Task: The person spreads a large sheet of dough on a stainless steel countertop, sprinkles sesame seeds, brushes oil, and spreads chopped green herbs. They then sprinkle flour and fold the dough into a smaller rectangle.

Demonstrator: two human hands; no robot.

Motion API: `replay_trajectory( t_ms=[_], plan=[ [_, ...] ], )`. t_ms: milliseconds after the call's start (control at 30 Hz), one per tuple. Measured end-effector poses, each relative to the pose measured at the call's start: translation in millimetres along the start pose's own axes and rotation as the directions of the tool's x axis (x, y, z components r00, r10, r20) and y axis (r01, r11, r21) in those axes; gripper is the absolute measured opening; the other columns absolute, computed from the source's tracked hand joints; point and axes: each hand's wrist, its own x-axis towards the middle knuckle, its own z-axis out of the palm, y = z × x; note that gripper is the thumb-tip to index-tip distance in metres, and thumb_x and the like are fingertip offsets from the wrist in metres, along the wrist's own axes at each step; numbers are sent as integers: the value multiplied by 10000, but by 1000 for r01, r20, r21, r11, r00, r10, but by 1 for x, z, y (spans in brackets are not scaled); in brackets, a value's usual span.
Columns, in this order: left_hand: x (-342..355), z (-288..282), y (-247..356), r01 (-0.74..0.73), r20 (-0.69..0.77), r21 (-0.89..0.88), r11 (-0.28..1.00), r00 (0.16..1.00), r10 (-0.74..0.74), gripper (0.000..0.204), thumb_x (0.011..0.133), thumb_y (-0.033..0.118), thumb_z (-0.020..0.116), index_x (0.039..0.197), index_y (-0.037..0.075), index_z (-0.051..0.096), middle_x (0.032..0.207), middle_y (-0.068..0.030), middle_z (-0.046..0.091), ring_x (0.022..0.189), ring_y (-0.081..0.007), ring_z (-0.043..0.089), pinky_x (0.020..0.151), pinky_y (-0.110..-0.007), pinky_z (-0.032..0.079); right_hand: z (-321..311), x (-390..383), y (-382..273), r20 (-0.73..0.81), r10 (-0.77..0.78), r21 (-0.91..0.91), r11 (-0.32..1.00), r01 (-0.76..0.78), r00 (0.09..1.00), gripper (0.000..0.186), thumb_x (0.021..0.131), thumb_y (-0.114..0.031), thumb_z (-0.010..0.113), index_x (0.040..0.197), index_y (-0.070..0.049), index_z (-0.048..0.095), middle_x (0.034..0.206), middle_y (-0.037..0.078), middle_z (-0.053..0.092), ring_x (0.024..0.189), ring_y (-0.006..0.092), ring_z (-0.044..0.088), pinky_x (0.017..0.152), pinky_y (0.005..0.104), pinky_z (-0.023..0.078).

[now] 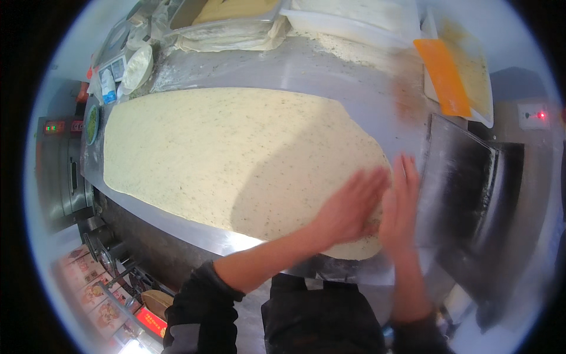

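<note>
A large flat sheet of pale dough with small dark flecks [247, 153] lies across the steel worktop [230, 68], its right part in shadow. Both hands are blurred at the sheet's right edge. My left hand [356, 203] is over the dough, fingers extended and pointing up and to the right. My right hand [400, 209] is beside it along that edge, fingers straight and pointing away from me. The two hands are close together; I cannot tell whether they touch each other or the dough.
A dark metal tray [457, 177] is at the right, an orange scraper [442, 76] on a pale board behind it. White bins [348, 26] and a dough container [227, 29] line the back. A white bowl [137, 68] and a dish of green bits [91, 124] are left.
</note>
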Motion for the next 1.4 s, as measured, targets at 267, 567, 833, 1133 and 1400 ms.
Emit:
replay_trajectory(
  t_ms=[267, 567, 833, 1133, 1400],
  plan=[
    [-134, -47, -79, 150, -455, 123, 981, 887, -79, 742, 841, 236, 821, 1520, 14, 618, 1608, -223, 564, 1497, -421, 531, 1248, -582, 412, 109, 160, -65, 182, -472, 83, 881, 465, 863, 652, 1037, -326, 668, 1598, -35, 507, 1634, 185, 515, 1552, 356, 450, 1307, 533, 319],
    [-29, -19, -23, 235, -70, 136, 962, 971, -227, 939, 960, 420, 706, 1716, 17, 321, 1804, -224, 259, 1689, -364, 210, 1367, -577, 139, 21, -47, -47, 229, 38, -279, 960, 28, 973, 762, 1026, -326, 667, 1668, -8, 408, 1734, 187, 379, 1630, 380, 325, 1318, 623, 249],
    [-62, -61, -55, 443, -184, 380, 812, 896, -403, 869, 997, 301, 620, 1753, 73, 256, 1819, -182, 248, 1699, -365, 173, 1364, -589, 140, 4, -83, -25, 344, 68, -276, 961, 32, 937, 748, 1043, -290, 632, 1672, 30, 383, 1738, 201, 362, 1622, 377, 341, 1315, 618, 259],
    [-174, -24, -56, 505, -162, 277, 817, 863, -479, 892, 991, 398, 690, 1744, 116, 304, 1821, -164, 247, 1699, -348, 184, 1363, -576, 149, 70, 44, -59, 97, -231, -208, 947, 246, 968, 718, 1057, -322, 645, 1659, -6, 413, 1737, 177, 378, 1628, 385, 322, 1329, 604, 242],
    [-336, -119, -223, 928, -622, 126, 351, 350, -701, 915, 1039, 550, 628, 1751, 98, 274, 1820, -207, 223, 1694, -377, 175, 1357, -560, 156, 31, -85, -41, 310, -22, -282, 953, 114, 951, 876, 952, -282, 769, 1686, -17, 372, 1735, 236, 367, 1652, 387, 280, 1358, 576, 170]
  ],
)
